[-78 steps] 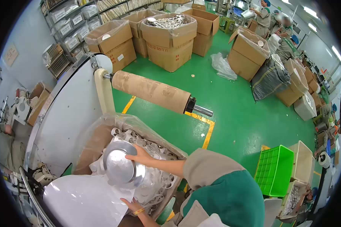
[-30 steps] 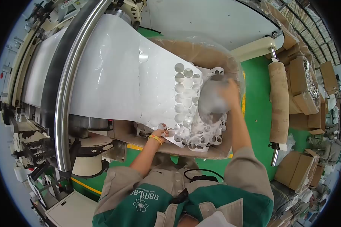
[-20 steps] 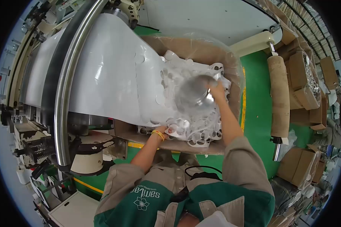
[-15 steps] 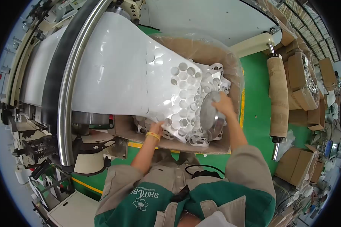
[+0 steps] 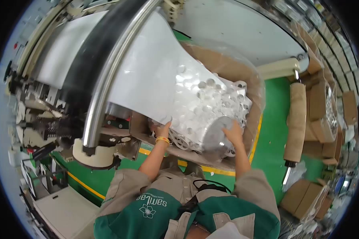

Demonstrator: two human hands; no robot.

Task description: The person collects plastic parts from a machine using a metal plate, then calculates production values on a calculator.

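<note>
A wide white sheet (image 5: 145,67) runs from the machine's rollers down into a cardboard box (image 5: 223,59). Its lower part is punched with many round holes and lies crumpled in the box. My left hand (image 5: 162,131), with a yellow band at the wrist, is closed at the sheet's near edge. A round, grey, shiny stack of discs (image 5: 216,135) is held in my right hand (image 5: 233,134), thumb on its flat face and the other fingers behind it. It rests over the punched sheet at the near side of the box; its underside is hidden.
A steel roller (image 5: 117,63) and a black roller (image 5: 91,51) cross the machine at left. On the right, a brown cardboard-covered shaft (image 5: 296,119) hangs from a cream arm (image 5: 281,68). Cardboard boxes (image 5: 305,175) stand beyond it on the green floor (image 5: 273,115).
My view has turned, so the machine appears shifted right. My right hand has brought the disc stack nearer to my body. My left hand remains by the sheet's near edge.
</note>
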